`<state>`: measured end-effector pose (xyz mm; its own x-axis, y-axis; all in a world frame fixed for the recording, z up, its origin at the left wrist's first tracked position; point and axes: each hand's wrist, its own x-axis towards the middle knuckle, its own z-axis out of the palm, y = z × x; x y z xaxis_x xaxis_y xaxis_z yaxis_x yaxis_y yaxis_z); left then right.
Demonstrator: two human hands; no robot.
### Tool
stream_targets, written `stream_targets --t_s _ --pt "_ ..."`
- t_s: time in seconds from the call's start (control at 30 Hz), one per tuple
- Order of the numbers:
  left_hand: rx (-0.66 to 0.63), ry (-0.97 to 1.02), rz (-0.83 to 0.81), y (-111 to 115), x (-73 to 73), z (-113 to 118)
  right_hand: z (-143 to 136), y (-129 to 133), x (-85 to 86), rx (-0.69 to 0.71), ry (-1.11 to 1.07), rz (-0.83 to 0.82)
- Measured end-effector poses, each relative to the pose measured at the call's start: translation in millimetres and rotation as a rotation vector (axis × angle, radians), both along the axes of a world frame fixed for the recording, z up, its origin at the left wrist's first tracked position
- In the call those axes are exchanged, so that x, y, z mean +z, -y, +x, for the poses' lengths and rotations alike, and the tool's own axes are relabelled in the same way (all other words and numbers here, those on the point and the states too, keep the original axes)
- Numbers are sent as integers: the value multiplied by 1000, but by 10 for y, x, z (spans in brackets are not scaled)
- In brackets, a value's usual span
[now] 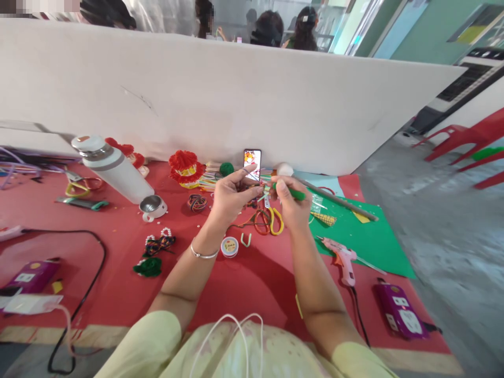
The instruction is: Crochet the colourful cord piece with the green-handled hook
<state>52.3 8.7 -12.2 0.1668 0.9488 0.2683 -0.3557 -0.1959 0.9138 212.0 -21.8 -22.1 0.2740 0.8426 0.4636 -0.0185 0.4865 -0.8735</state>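
My left hand (233, 195) pinches what looks like a thin strand of yarn, small and partly hidden at the fingertips. Close beside it, my right hand (293, 207) is closed around a green-handled tool (296, 192), perhaps a crochet hook; its tip is too small to make out. Both hands meet above the table, in front of a phone (252, 161) standing upright. Below them lie scissors with red and yellow handles (276, 221). A ball of multicoloured yarn (197, 202) sits left of my left hand, and a small round tub (229, 247) lies nearer me.
A white bottle (114, 168) and a metal-lined cup (153, 207) stand at left, near a red flower (186, 166). At right, a pink glue gun (340, 257) lies by a green sheet (388, 244) and a purple box (399, 310). A white partition (236, 100) rises behind.
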Motion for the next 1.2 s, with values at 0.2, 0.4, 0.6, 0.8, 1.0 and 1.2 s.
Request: stream_targets --t_s 0.2,0.4,0.6,0.8,1.0,1.2 --pt "-56 91 -86 14 13 8 60 107 7 -85 438 233" --pt "-16 30 -17 5 -46 49 0 62 -51 -270 471 342" --pt "-7 -53 35 -19 -59 15 -53 35 -41 -231 299 223" --pt "302 -182 154 -36 -86 85 -142 7 -44 -53 -48 -126" --pt "220 -208 166 -67 -132 64 -178 -20 -35 -4 -238 -189" --pt "118 -64 89 -76 -110 57 -91 -40 -16 20 -278 -190"
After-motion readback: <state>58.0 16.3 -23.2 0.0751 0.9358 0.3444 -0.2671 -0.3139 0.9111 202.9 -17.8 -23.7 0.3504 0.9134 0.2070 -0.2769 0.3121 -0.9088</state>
